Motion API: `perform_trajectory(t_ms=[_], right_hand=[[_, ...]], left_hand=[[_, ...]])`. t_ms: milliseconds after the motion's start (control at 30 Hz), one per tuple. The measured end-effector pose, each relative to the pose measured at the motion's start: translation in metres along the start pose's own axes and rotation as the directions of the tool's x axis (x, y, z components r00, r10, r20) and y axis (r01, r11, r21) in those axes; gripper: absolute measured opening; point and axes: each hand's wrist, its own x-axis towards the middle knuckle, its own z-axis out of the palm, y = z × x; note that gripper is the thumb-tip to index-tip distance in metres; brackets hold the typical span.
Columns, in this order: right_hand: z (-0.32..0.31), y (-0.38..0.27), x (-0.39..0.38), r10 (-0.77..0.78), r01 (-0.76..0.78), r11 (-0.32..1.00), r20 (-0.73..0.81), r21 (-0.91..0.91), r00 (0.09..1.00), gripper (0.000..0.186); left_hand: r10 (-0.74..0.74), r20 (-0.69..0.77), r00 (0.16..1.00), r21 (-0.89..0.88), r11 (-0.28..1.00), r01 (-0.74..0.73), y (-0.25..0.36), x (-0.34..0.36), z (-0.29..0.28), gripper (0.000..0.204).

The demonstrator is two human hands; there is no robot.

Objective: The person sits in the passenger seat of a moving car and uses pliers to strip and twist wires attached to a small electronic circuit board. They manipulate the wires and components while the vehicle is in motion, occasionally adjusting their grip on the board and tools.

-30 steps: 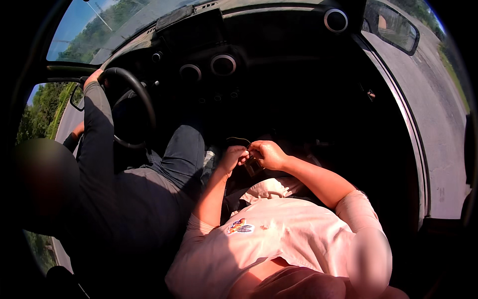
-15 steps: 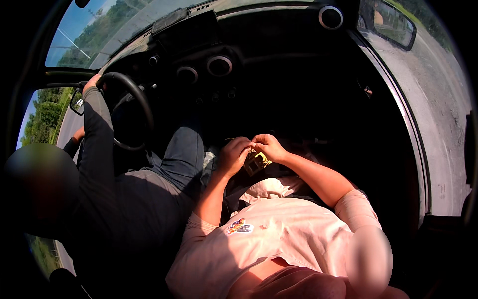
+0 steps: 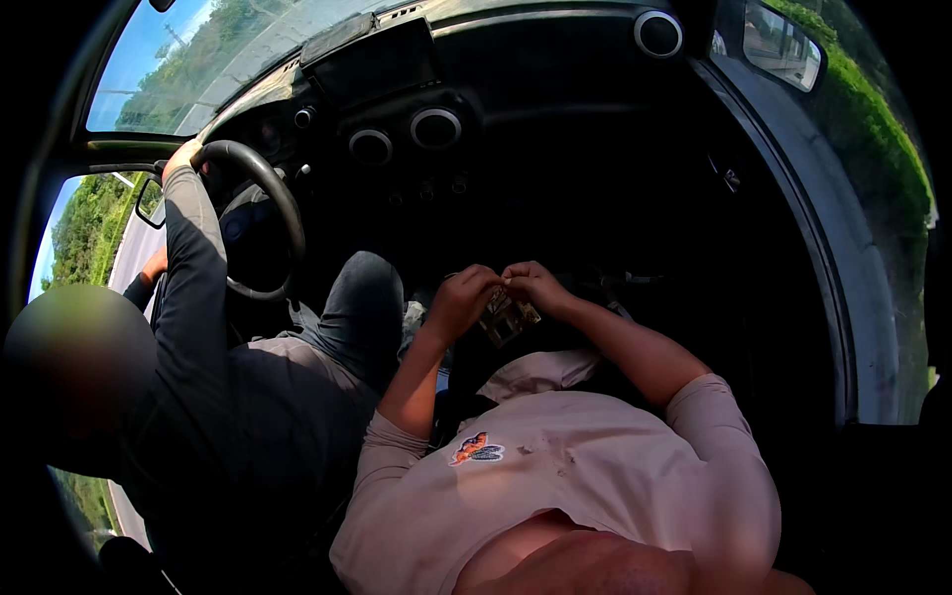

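Small brownish packet (image 3: 508, 317) sits low before the pale shirt (image 3: 555, 466), pinched between both hands — left hand (image 3: 464, 299) and right hand (image 3: 534, 286) clamped on its upper edge, equally near, fingertips touching.

The small packet (image 3: 508, 317) between the hands looks like glossy foil or plastic, shining where the sun hits it. The shirt (image 3: 565, 466) is soft matt cloth. The steering wheel (image 3: 266, 188) looks like smooth dark plastic or leather. The round vents (image 3: 434, 127) have shiny metal-like rims.
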Motion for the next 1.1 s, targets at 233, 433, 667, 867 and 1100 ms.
perform_trajectory(t_ms=[233,433,667,867,1100], right_hand=[[0.012,0.045,-0.011,-0.126,0.109,0.963,-0.052,-0.248,0.991,0.016],[0.037,0.015,-0.024,-0.161,0.086,0.732,-0.049,-0.676,0.986,0.016],[0.027,-0.003,-0.006,-0.139,0.068,0.717,-0.047,-0.693,0.989,0.018],[0.008,0.017,0.004,-0.071,0.048,0.929,-0.05,-0.366,0.996,0.013],[0.009,0.007,0.0,-0.105,0.08,0.958,-0.079,-0.277,0.991,0.017]], left_hand=[[-0.44,0.166,0.883,-0.289,0.834,0.47,0.013,-0.039,0.012,0.008],[-0.597,0.326,0.733,-0.605,0.464,0.647,0.0,-0.06,0.02,0.012],[-0.594,0.405,0.695,-0.718,0.263,0.644,-0.019,-0.043,0.016,0.011],[-0.601,-0.041,0.798,-0.332,0.761,0.557,0.012,-0.028,0.023,0.014],[-0.35,-0.156,0.924,-0.11,0.935,0.336,0.02,-0.017,0.018,0.015]])
